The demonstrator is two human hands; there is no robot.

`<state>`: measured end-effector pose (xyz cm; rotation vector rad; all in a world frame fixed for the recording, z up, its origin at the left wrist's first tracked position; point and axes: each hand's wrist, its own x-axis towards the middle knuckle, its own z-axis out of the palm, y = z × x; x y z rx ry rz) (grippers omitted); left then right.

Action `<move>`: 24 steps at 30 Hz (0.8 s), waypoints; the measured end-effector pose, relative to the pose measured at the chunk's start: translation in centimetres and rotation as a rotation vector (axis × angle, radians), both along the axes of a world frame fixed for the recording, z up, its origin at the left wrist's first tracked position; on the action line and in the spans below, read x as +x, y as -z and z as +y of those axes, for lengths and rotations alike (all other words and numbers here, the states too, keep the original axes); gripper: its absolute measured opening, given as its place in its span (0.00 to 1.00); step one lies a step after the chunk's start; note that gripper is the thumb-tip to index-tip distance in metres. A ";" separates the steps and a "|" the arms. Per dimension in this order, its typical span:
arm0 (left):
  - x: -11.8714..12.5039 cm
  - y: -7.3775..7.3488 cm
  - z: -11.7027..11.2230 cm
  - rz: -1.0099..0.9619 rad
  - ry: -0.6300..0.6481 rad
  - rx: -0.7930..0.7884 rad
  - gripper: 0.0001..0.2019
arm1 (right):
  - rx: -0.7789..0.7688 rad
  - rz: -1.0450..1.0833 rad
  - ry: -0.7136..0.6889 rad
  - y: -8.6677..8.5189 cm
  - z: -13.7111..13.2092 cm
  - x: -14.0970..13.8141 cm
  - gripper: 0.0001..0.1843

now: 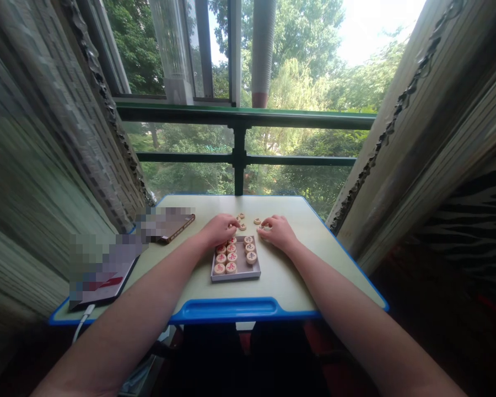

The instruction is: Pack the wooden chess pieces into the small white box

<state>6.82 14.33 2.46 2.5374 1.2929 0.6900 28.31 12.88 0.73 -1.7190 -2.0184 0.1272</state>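
Observation:
A shallow box (236, 277) lies on the folding table, partly filled with round wooden Chinese chess pieces. Pieces with red characters (231, 257) fill columns on its left side, and a few with dark characters (251, 257) form a column at its right. My left hand (221, 229) is at the box's far left corner, fingers curled on a piece mostly hidden beneath them. Beyond the box's far right corner, my right hand (278, 231) has its fingertips closed on a chess piece (261, 228). Between and beyond the hands lie loose pieces (242, 226), with another piece (257, 220) near the right fingers.
On the table's left lie a dark-edged flat box (177, 227) and a tablet-like device (107, 281) with a white cable (82, 322). A blue trough (229, 309) runs along the near table edge (293, 315). Curtains flank both sides; a green railing (240, 114) stands behind.

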 end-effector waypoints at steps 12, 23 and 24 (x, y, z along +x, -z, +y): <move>0.2 -0.2 -0.3 -0.205 -0.009 -0.076 0.14 | 0.192 0.317 -0.259 -1.5 -1.2 -0.1 0.09; 1.3 -1.3 -1.8 -0.623 0.057 -0.472 0.19 | 0.335 0.327 -0.421 -2.0 -3.0 -1.6 0.15; 1.4 -1.4 -1.8 -0.644 0.064 -0.505 0.19 | 0.339 0.320 -0.417 -2.0 -3.1 -1.6 0.14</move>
